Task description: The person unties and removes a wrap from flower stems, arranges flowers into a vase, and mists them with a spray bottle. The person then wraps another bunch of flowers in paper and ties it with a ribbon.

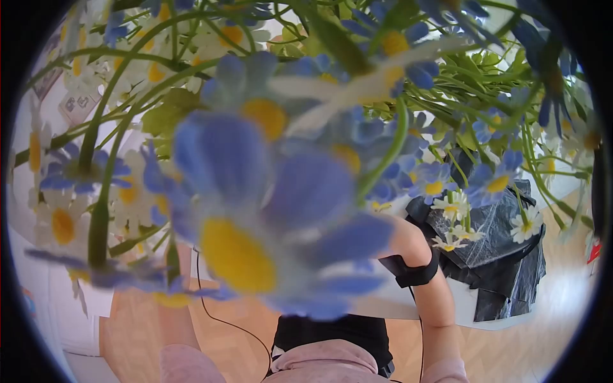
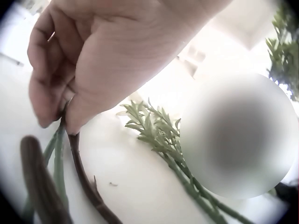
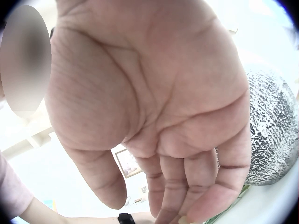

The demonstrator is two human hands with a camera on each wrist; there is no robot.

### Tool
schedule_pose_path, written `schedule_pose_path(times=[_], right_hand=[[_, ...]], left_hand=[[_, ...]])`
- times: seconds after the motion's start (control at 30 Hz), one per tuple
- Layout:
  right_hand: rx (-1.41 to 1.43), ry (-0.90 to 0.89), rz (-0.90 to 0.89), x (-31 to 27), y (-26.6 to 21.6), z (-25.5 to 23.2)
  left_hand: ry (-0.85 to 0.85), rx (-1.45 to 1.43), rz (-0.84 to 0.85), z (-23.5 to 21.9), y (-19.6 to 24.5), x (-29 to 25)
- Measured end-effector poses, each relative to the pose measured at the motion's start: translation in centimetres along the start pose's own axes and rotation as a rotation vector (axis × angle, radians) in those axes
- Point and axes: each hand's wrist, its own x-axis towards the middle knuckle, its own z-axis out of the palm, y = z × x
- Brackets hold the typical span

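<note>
And here we go, the head view is packed with flowers: a big blue flower [image 1: 310, 191] with a yellow middle looms blurred up front, white flowers [image 1: 525, 223] hang at the right, and curved green stalks arch across the top. Both hands are hidden from that camera, so it's over to the wrists! On the left wrist view, the left hand [image 2: 107, 56] has its thumb and fingers pinched together at the top of a thin brown stem [image 2: 84, 172], with green stems [image 2: 59, 163] meeting right at the fingertips too. A thick brown stalk [image 2: 39, 179] stands out close to the camera, just beside them, and a leafy sprig [image 2: 156, 130] lies across the white counter [image 2: 140, 186] to the right. The right wrist view tells another story: the right hand [image 3: 154, 102] shows its palm, thumb apart from the fingers, fingers loosely extended and slightly bent, with nothing seen in the grip. Right by it sits a speckled black-and-white round object [image 3: 273, 126], which neither other view clearly shows, and a bit of green [image 3: 233, 205] pokes out below. Back on the head view, there's what the wrists miss: crumpled black plastic [image 1: 504, 255] at the right, a black strap [image 1: 416, 274] on the right arm, a thin cable [image 1: 233, 329] running down over the wooden floor [image 1: 220, 319], and pink clothing [image 1: 325, 357] at the bottom.
</note>
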Motion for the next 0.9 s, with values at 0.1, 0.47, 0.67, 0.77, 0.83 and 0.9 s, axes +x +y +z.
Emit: schedule_pose_path(times=[0.1,0.47,0.67,0.77,0.83,0.9], right_hand=[[0.075,0.094,0.013,-0.6,-0.4,0.0],[-0.04,-0.018,-0.014,0.3,1.1,0.5],[-0.103,-0.049,0.076,0.5,0.9,0.7],[-0.125,-0.075,0.136,0.3,0.6,0.6],[-0.13,-0.068,0.113,0.1,0.5,0.5],[-0.137,-0.057,0.088,0.2,1.0,1.0]], left_hand=[[0.006,0.022,0.012,-0.1,0.4,0.2],[0.015,0.114,0.068,-1.1,2.1,0.9],[0.023,0.168,0.085,-2.1,3.2,0.2],[0.03,0.184,0.089,-2.2,3.3,0.1],[0.037,0.189,0.091,-1.9,2.8,0.4],[0.047,0.196,0.096,-1.7,2.1,1.5]])
